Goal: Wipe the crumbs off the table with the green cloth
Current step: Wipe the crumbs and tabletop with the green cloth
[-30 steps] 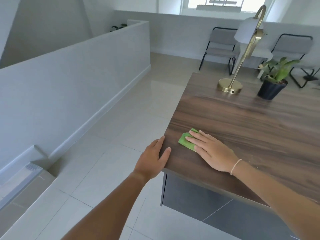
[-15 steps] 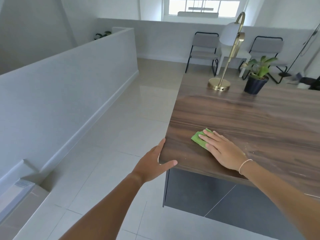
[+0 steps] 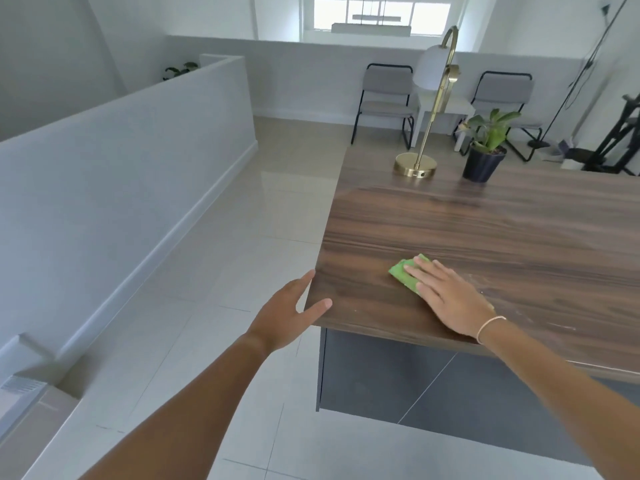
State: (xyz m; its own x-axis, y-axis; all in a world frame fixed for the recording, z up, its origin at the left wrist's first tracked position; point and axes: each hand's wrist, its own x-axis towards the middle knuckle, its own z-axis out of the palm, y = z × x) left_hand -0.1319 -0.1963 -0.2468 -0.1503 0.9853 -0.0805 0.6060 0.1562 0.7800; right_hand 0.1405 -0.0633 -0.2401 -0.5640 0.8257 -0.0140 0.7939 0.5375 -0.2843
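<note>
A folded green cloth lies on the dark wooden table near its front left corner. My right hand presses flat on the cloth, fingers together, covering most of it. Pale crumbs are scattered on the wood just right of that hand. My left hand is cupped at the table's left corner, fingers apart, thumb resting on the top edge, holding nothing.
A brass lamp with a white shade and a potted plant stand at the table's far end. Two grey chairs are behind them. Tiled floor and a low white wall lie to the left.
My right hand has slid the cloth to the right, away from the table's left edge. My left hand has opened slightly at the corner.
</note>
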